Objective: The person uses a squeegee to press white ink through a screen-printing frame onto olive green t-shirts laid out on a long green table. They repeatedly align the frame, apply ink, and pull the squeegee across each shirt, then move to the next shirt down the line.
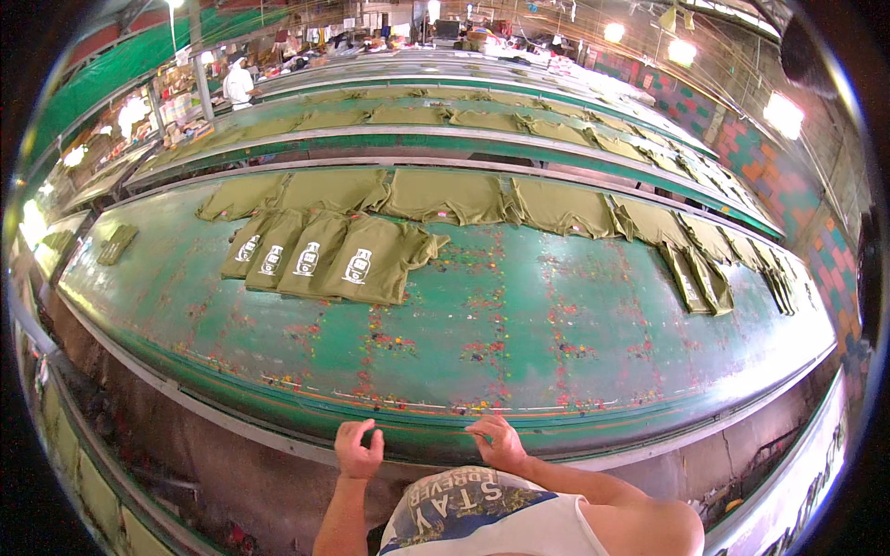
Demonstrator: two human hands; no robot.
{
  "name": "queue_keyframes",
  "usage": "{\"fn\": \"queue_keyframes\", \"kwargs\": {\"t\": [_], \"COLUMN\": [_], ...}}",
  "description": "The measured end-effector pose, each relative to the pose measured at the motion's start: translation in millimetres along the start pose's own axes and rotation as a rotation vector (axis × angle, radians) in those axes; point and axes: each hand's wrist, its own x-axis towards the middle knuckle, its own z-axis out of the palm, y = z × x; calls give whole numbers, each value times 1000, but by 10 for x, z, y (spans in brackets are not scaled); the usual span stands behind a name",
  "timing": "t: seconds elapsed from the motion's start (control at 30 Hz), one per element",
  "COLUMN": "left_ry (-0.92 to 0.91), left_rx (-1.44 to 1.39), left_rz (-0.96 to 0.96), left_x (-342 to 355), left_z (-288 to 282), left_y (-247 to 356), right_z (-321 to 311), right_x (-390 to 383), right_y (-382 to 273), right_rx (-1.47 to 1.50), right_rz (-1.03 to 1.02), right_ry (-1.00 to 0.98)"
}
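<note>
My left hand (358, 450) is raised at the near edge of the long green printing table (445, 324); its thumb stands apart from the curved fingers and nothing is in it. Likewise holding nothing, my right hand (498, 441) hovers by the same edge with loosely bent fingers pointing left. Beyond them, olive T-shirts (366, 264) with white prints lie overlapped in a row on the left half of the table. A row of plain olive shirts (445, 196) runs along its far side. Folded olive shirts (697, 278) lie farther right.
A small olive bundle (118, 245) rests at the table's left end. Paint specks dot the green top. Behind stand more long tables (371, 130) with olive garments. A person in white (239, 83) is at the far left, near a post (199, 65). Another table edge (816, 473) shows at lower right.
</note>
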Motion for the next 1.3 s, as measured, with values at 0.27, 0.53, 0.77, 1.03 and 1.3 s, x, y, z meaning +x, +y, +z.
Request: {"fn": "queue_keyframes", "kwargs": {"t": [0.27,0.53,0.77,1.03,1.3], "left_ry": [232,308,309,424,498], "left_rx": [345,550,657,654,739], "left_rz": [-147,-388,-680,-673,-634], "left_x": [-782,-1840,-2337,-2645,-2890], "left_z": [-373,-982,-1360,-1996,-2560], "left_y": [205,363,329,-17,-179], "right_z": [-341,-303,-27,868,2011], "right_x": [-5,43,264,598,861], "right_y": [170,193,-34,-657,-1499], "right_rx": [83,194,281,340,370], "right_rz": [-23,-28,-29,-279,-502], "right_ry": [-127,-310,-476,-566,-863]}}
